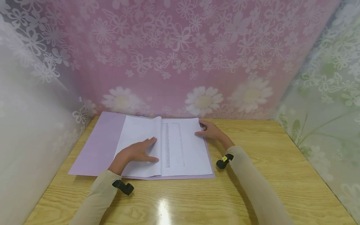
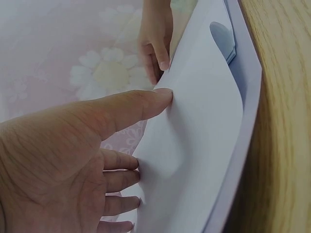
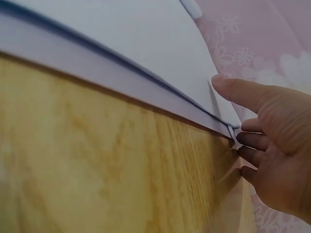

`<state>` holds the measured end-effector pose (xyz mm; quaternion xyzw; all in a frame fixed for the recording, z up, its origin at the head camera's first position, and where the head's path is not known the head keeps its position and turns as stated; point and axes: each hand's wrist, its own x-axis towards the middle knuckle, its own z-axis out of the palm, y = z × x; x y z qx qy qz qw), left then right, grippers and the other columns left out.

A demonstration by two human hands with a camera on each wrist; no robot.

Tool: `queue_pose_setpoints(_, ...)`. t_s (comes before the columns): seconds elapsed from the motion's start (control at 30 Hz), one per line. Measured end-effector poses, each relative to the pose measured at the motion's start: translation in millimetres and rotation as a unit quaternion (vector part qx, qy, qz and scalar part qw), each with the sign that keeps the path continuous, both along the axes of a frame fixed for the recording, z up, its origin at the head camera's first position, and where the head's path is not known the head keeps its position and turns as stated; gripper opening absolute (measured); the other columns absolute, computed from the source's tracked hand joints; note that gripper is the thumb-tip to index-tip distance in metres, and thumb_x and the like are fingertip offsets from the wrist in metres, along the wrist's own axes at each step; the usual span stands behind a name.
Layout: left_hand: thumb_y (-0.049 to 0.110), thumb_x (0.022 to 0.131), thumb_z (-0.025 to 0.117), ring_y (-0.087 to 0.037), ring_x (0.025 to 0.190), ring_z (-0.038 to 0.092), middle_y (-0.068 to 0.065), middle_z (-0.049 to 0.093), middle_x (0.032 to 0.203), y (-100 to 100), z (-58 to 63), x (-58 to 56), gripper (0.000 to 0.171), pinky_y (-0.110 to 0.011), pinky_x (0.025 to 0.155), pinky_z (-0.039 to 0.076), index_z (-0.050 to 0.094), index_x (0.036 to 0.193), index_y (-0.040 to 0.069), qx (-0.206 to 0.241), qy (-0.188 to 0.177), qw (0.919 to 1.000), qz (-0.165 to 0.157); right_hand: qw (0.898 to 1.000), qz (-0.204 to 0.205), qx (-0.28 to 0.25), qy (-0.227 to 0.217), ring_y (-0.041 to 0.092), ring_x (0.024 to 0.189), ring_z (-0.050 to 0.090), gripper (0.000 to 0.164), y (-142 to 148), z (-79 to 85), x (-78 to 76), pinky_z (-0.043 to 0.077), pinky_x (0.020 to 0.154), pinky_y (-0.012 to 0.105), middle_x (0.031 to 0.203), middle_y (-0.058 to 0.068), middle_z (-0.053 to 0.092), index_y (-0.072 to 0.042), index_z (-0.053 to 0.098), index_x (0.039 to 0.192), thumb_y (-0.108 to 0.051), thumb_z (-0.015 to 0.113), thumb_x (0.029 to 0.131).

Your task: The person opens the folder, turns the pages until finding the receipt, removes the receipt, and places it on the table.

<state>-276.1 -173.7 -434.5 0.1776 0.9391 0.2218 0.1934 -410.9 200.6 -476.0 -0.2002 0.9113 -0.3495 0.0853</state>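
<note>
A lilac folder [image 1: 97, 143] lies spread on the table with white pages inside. My left hand [image 1: 137, 152] rests on the blank left page [image 1: 140, 125], its thumb and fingers extended and spread apart. That page bulges up in a curve along the middle fold. On the right lies a printed sheet [image 1: 191, 150] with columns of small text. At its upper right corner is my right hand [image 1: 211, 130]. In the right wrist view, the thumb [image 3: 240, 92] touches the top of the paper while the other fingertips meet the corner's edge, apart from the thumb.
The wooden table [image 1: 253, 131] extends to the right and in front of the folder. A pink floral cloth [image 1: 168, 78] hangs right behind it. Pale patterned cloth [image 1: 329, 103] closes off the sides. Each wrist carries a small black camera [image 1: 225, 161].
</note>
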Motion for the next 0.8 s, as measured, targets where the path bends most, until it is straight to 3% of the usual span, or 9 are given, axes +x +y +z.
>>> queue_pose_setpoints(0.3, 0.057, 0.086, 0.075, -0.038, 0.156, 0.022, -0.018, 0.022, 0.169, -0.2, 0.0, 0.1, 0.106, -0.055, 0.125, 0.026, 0.021, 0.164, 0.009, -0.003, 0.002, 1.0, 0.003, 0.999, -0.005, 0.049, -0.005, 0.04, 0.155, 0.023, 0.091, -5.2, 3.9, -4.5, 0.023, 0.126, 0.053, 0.167, 0.023, 0.025, 0.001, 0.027, 0.16, -0.037, 0.075, 0.093)
queue_pose_setpoints(0.8, 0.059, 0.085, 0.075, -0.037, 0.157, 0.021, -0.016, 0.021, 0.17, -0.1, -3.0, -1.5, 0.107, -0.055, 0.125, 0.026, 0.02, 0.164, 0.012, -0.008, -0.001, 0.9999, 0.009, 0.998, -0.004, 0.058, -0.005, 0.04, 0.156, 0.021, 0.094, -5.3, 1.4, -8.1, 0.022, 0.126, 0.054, 0.168, 0.022, 0.023, 0.001, 0.026, 0.16, -0.043, 0.074, 0.093)
